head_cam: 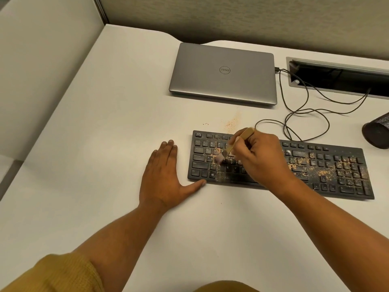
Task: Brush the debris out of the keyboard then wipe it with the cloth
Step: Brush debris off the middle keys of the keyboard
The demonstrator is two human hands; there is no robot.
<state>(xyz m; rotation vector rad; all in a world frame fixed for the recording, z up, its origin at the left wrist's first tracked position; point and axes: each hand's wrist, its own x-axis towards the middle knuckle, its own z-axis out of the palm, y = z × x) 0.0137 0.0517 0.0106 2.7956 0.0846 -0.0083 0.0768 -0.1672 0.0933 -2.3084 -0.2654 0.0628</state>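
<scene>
A black keyboard (pixel 328 171) lies on the white desk (pixel 105 144), strewn with orange-tan crumbs, thickest over its right half. My right hand (pixel 261 159) grips a small wooden-handled brush (pixel 235 144) whose bristles touch the keys in the left-middle part of the keyboard. My left hand (pixel 166 178) lies flat on the desk just left of the keyboard, thumb against its front left corner. A small pile of crumbs (pixel 231 123) lies on the desk behind the keyboard. No cloth is in view.
A shut grey laptop (pixel 223 74) sits behind the keyboard, with a black cable (pixel 303 114) looping to a cable slot (pixel 341 74) in the desk at the back right. A black mesh cup (pixel 376 131) stands at the right edge. Partition walls close the back and left.
</scene>
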